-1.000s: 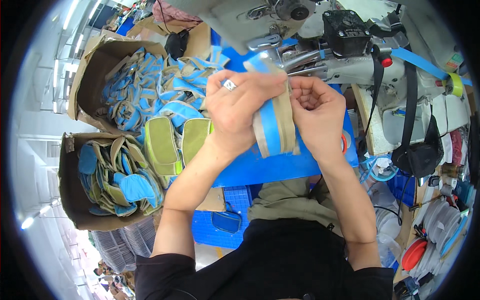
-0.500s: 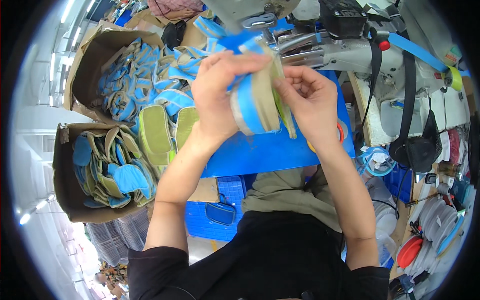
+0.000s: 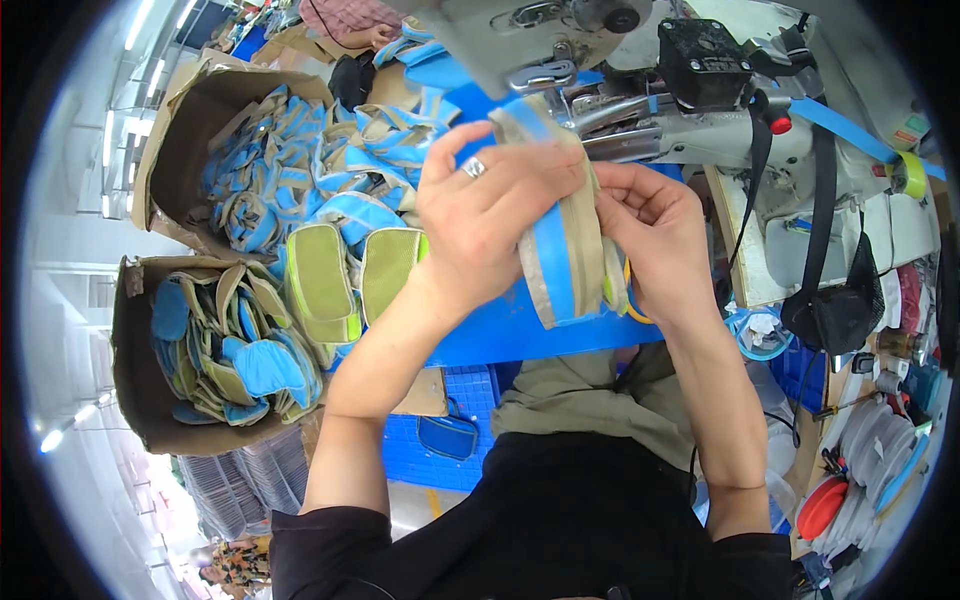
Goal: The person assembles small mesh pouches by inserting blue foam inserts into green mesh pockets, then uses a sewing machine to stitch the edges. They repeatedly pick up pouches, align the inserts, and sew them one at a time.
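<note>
Between my two hands is a curved band of fabric (image 3: pixel 552 262), khaki with a bright blue stripe, its lower end hanging free. My left hand (image 3: pixel 498 212) is closed over the band from the left, fingers laid across its upper part. At its right edge, my right hand (image 3: pixel 655 228) pinches the band; a lime-green edging (image 3: pixel 615 280) shows just below those fingertips. The band's top is blurred and lies near the presser-foot area of a sewing machine (image 3: pixel 600 115). Below the hands is a blue work surface (image 3: pixel 460 335).
Blue and khaki strips fill a cardboard box (image 3: pixel 165 190) at the left. A nearer box (image 3: pixel 135 350) holds fabric panels. Green pouch-like pieces (image 3: pixel 318 275) lie beside the strips. A blue tape roll (image 3: pixel 908 175) hangs at right. Another person's hand (image 3: pixel 378 37) shows at the back.
Both hands and the band have shifted right and slightly down in the picture, while the whole view has also moved a little. My left hand now lies flatter across the band.
</note>
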The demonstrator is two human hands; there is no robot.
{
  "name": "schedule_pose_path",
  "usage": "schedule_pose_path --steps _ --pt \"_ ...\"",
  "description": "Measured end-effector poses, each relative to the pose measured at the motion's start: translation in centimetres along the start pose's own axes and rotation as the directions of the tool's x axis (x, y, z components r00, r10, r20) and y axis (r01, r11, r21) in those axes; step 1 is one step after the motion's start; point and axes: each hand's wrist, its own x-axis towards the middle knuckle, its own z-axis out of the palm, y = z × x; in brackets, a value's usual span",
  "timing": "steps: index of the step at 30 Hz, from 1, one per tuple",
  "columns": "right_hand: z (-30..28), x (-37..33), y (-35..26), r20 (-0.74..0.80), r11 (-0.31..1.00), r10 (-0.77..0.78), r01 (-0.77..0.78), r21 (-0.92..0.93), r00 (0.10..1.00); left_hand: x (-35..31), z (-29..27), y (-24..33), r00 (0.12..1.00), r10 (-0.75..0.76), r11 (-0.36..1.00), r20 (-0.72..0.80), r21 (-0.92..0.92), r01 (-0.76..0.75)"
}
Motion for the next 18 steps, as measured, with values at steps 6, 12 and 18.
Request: schedule_pose_path --steps 6,12,18 --pt "0.0 -1.2 -0.7 0.016 0.997 0.000 0.002 -0.076 1.000 -1.0 0.1 -0.8 0.986 -0.157 0.967 -0.050 -0.212 0.143" --pt "-0.6 -3.9 -0.5 -0.019 0.975 0.013 -0.016 -0.223 1.000 -2.6 0.3 -0.1 0.947 -0.284 0.862 -0.148 -0.472 0.185" --pt "-0.8 -5.6 0.0 -0.014 0.959 -0.054 0.048 -0.278 0.998 -3.1 0.2 0.3 0.960 -0.175 0.948 -0.217 -0.302 0.104"
